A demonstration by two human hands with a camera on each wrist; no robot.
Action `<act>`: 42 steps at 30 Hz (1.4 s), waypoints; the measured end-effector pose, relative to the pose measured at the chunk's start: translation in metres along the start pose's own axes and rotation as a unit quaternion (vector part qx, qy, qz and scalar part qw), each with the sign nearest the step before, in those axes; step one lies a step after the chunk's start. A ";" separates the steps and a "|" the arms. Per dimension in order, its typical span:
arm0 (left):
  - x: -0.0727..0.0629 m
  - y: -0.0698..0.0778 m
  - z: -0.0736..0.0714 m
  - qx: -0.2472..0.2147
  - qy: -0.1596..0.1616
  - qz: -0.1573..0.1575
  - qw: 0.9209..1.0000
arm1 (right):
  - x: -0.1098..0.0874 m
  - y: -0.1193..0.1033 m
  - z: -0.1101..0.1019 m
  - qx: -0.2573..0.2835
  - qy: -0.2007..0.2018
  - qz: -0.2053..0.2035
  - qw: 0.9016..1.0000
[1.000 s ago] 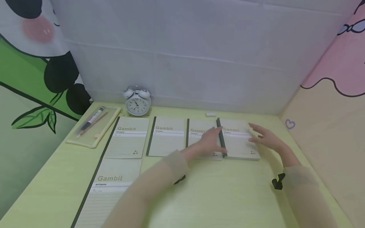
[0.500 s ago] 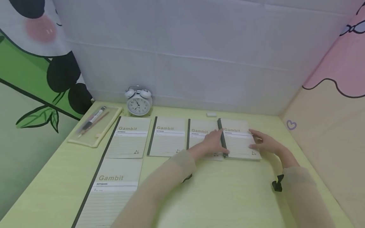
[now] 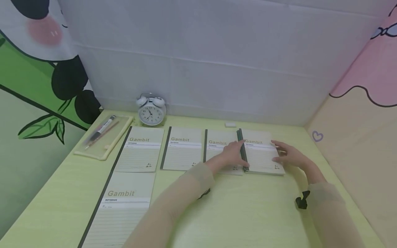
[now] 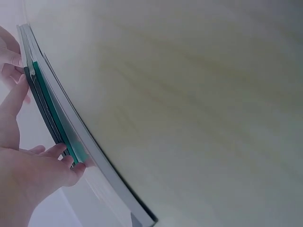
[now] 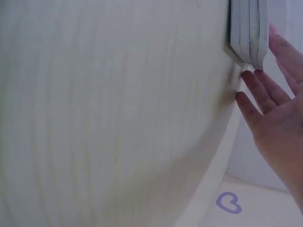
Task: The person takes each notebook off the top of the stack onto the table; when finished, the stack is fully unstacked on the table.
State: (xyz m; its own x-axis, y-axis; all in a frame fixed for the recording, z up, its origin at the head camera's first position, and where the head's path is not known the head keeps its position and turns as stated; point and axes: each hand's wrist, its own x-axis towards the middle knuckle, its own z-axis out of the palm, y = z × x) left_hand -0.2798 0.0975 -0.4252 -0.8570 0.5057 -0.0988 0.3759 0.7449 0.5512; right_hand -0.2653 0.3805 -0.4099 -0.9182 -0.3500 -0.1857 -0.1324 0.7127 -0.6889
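A small stack of Gambit notebooks (image 3: 260, 156) lies at the right end of a row, its top one slightly off to the right so a second dark spine shows. My left hand (image 3: 228, 155) spreads thumb and fingers along the spine side; in the left wrist view its fingertips meet the dark and green spines (image 4: 49, 111). At the opposite edge is my right hand (image 3: 291, 155), fingers extended. The right wrist view shows its fingertips right at the corner of the layered stack (image 5: 248, 33). Under my left hand lies another notebook (image 3: 216, 137), partly hidden.
Two more notebooks (image 3: 141, 151) (image 3: 182, 151) continue the row leftward, and another notebook (image 3: 119, 213) lies in front. A pencil pouch (image 3: 100, 146) with a marker, a white alarm clock (image 3: 151, 114) and an eraser (image 3: 230, 124) sit at the back, before a cloth-covered wall (image 3: 201, 86).
My right hand has come in from the right to the stack's edge, its fingers lowering. The top notebook has slid slightly right. My left hand stays at the spines.
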 end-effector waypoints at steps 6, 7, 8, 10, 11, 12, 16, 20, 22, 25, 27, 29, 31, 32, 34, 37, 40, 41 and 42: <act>0.001 0.001 0.000 0.006 -0.001 0.000 1.000 | -0.002 0.001 0.000 0.017 0.005 -0.009 1.000; 0.001 0.000 0.000 0.009 -0.001 -0.001 1.000 | -0.003 0.000 0.000 0.021 0.006 -0.012 1.000; 0.001 0.000 0.000 0.012 -0.001 -0.001 1.000 | -0.003 0.000 0.000 0.026 0.007 -0.013 1.000; 0.001 0.000 0.000 0.017 -0.003 -0.004 1.000 | -0.003 -0.001 -0.001 0.030 0.013 -0.015 0.999; 0.001 0.000 0.000 0.015 -0.003 -0.005 1.000 | -0.003 0.000 -0.001 0.030 0.016 -0.016 0.999; 0.001 -0.001 0.000 0.015 -0.004 -0.007 1.000 | -0.003 -0.001 -0.001 0.030 0.020 -0.017 0.999; 0.001 0.000 -0.002 0.014 -0.005 -0.010 1.000 | -0.003 -0.003 -0.002 0.020 0.038 -0.024 0.999; 0.000 0.000 -0.002 0.010 -0.009 -0.015 1.000 | -0.003 -0.006 -0.002 0.005 0.045 -0.026 0.999; -0.001 0.001 -0.002 0.008 -0.012 -0.017 1.000 | -0.004 -0.007 -0.003 -0.006 0.053 -0.026 0.998; -0.003 0.002 -0.002 0.010 -0.015 -0.016 1.000 | -0.005 -0.011 -0.003 -0.029 0.075 -0.029 0.996; -0.004 0.003 -0.003 0.007 -0.016 -0.013 1.000 | -0.004 -0.013 -0.005 -0.043 0.092 -0.034 0.994; -0.005 0.003 -0.003 -0.012 -0.015 -0.014 1.000 | -0.004 -0.015 -0.005 -0.053 0.113 -0.039 0.991; -0.005 0.004 -0.005 -0.037 -0.014 -0.017 0.999 | -0.004 -0.018 -0.006 -0.051 0.131 -0.040 0.989; -0.005 0.004 -0.005 -0.049 -0.013 -0.018 0.999 | -0.003 -0.019 -0.007 -0.047 0.138 -0.040 0.988; -0.006 0.005 -0.007 -0.068 -0.009 -0.020 0.997 | -0.003 -0.021 -0.008 -0.030 0.152 -0.041 0.987; -0.006 0.004 -0.009 -0.085 -0.005 -0.019 0.996 | -0.002 -0.024 -0.009 -0.001 0.164 -0.040 0.986; -0.007 0.004 -0.010 -0.119 0.001 -0.015 0.993 | 0.000 -0.025 -0.010 0.013 0.171 -0.038 0.984; -0.007 0.003 -0.010 -0.136 0.004 -0.013 0.991 | 0.000 -0.026 -0.011 0.018 0.173 -0.035 0.984; -0.007 0.003 -0.010 -0.154 0.007 -0.012 0.988 | 0.000 -0.027 -0.012 0.020 0.173 -0.031 0.984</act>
State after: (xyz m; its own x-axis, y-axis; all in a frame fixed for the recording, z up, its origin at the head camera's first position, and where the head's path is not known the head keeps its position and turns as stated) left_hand -0.2759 0.0914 -0.4143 -0.8701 0.4815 -0.1054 0.2318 0.5884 0.7746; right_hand -0.2665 0.3685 -0.3836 -0.9819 -0.1590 0.1029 -0.1838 0.6694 -0.7198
